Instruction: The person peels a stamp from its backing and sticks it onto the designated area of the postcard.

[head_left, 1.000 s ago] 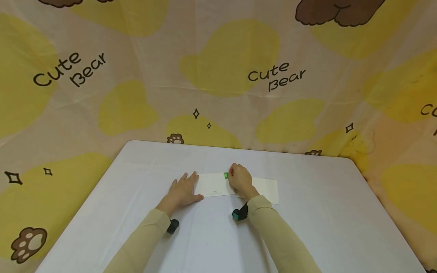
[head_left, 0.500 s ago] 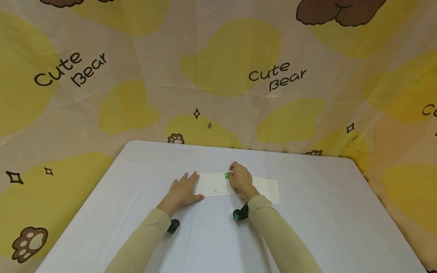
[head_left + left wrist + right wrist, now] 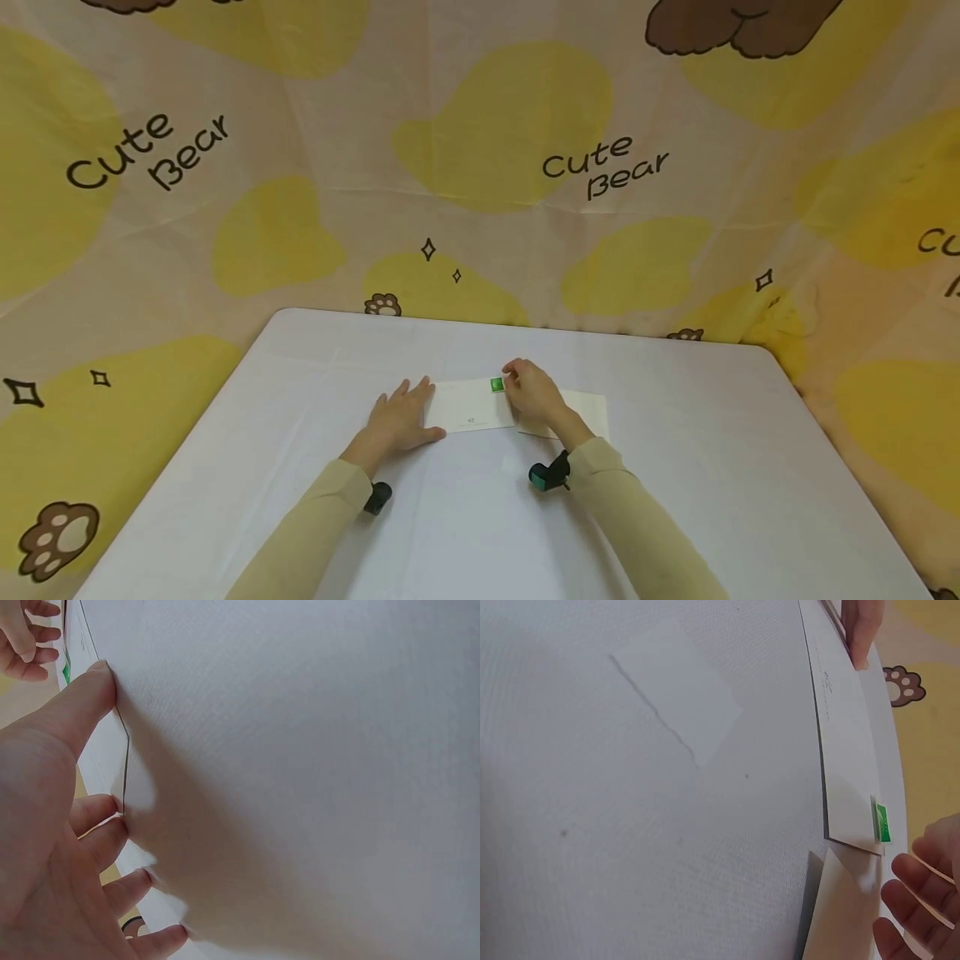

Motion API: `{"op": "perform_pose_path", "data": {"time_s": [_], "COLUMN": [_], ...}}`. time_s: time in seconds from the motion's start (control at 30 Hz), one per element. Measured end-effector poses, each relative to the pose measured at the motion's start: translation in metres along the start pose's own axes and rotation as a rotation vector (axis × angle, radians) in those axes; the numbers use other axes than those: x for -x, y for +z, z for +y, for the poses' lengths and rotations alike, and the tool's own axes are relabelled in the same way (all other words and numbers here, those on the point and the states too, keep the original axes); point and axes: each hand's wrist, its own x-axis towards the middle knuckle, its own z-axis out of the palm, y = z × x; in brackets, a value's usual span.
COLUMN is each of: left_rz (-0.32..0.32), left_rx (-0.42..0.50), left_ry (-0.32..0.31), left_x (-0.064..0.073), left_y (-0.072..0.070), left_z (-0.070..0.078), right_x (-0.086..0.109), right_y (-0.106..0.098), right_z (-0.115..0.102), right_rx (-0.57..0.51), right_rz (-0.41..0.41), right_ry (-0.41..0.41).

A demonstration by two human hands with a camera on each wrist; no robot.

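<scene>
Printed white paper (image 3: 461, 407) on table (image 3: 765, 458). Left hand (image 3: 397, 418) splayed on paper's 9 o'clock edge; right hand (image 3: 534, 392) relaxed, fingers loosely bent, beside green sticker (image 3: 497, 385) at 2 o'clock. Second paper (image 3: 588, 407): 3 o'clock.

Left hand (image 3: 397, 419), fingers spread, thumb out; right hand (image 3: 534, 393), fingers loosely curled.

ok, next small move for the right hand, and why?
I'd probably press the green sticker flat with the right hand. It sits at the top right corner of the white card, one edge looks lifted in the right wrist view, the right hand's fingers are close but apart, and the left hand touches the card's far end.
</scene>
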Motion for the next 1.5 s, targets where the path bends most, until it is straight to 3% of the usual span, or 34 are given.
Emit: {"op": "perform_pose_path", "data": {"time_s": [0.23,0.5,0.6,0.8,1.5], "left_rz": [0.003,0.006,0.006,0.005,-0.006], "left_rx": [0.007,0.004,0.006,0.008,-0.004], "left_ry": [0.001,0.007,0.003,0.002,0.001], "left_x": [0.000,0.000,0.000,0.000,-0.001], "left_y": [0.000,0.000,0.001,0.000,0.002], "left_z": [0.000,0.000,-0.001,0.000,-0.002], "right_x": [0.011,0.024,0.026,0.029,0.027], "right_y": [-0.004,-0.006,-0.007,-0.007,-0.004], "right_z": [0.003,0.003,0.002,0.002,0.002], "right_rx": [0.046,0.259,0.292,0.323,0.355], "right_rz": [-0.005,-0.060,-0.087,-0.137,-0.187], "right_ry": [-0.076,-0.324,-0.374,-0.379,-0.305]}}
